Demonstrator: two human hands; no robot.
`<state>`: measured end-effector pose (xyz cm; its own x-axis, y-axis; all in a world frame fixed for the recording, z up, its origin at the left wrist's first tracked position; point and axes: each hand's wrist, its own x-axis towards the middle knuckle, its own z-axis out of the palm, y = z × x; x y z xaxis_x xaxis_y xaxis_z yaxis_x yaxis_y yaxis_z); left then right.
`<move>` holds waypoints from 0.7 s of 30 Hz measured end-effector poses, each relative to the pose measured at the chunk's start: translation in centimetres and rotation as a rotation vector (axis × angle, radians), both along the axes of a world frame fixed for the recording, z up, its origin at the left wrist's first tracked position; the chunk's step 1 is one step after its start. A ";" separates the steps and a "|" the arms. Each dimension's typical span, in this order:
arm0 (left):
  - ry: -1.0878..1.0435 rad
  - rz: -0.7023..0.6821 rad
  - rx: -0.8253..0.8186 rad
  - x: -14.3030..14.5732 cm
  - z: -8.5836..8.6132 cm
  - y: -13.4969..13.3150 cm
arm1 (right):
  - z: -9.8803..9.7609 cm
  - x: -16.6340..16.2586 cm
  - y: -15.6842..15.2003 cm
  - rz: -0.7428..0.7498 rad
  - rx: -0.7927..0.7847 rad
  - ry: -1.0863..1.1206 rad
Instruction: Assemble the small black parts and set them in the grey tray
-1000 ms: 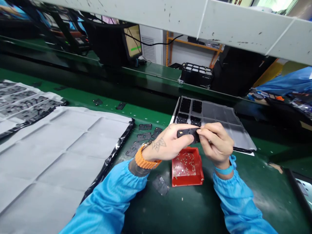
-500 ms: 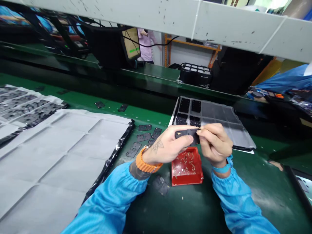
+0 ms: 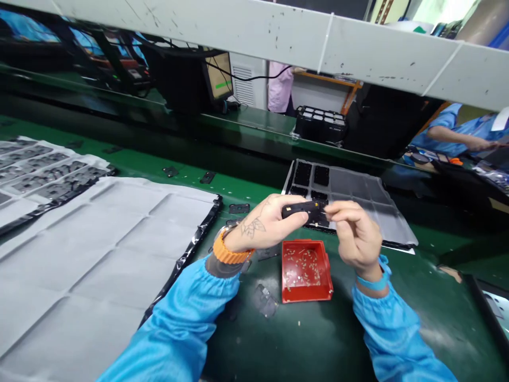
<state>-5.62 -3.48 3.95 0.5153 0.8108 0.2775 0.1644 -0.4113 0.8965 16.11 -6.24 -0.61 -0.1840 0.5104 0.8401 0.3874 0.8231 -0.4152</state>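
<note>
My left hand [image 3: 274, 220] is closed around a black plastic part [image 3: 300, 209] with small gold-coloured spots, its thumb lying along the near side. At the right end of that part is my right hand [image 3: 358, 233], its fingers drawn together; whatever they pinch is too small to make out. Below the hands a red bin [image 3: 307, 294] holds many tiny pale pieces. Similar thin black parts lie about, one at the far side of the left hand [image 3: 239, 208] and another left of the bin [image 3: 265, 301].
To the left lies a large white compartment tray [image 3: 159, 254], with a filled tray [image 3: 59, 164] behind it. A grey tray [image 3: 358, 196] partly filled with black parts lies beyond my hands. A light beam [image 3: 254, 29] crosses overhead. Other people [image 3: 280, 87] are in the background.
My right hand has drawn slightly right, and its fingers have loosened from their tight pinch on the part. My left hand has shifted a little up and left, and the part's right end shows more.
</note>
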 end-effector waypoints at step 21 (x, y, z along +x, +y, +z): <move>0.197 -0.051 0.274 2.0 -1.6 -1.3 | 1.3 -1.3 -1.7 -0.126 0.200 -0.241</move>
<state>-3.57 -4.77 2.37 0.6189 0.6916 0.3724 0.2967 -0.6448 0.7044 14.86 -7.93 0.73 -0.3355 0.3714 0.8657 0.5585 0.8185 -0.1347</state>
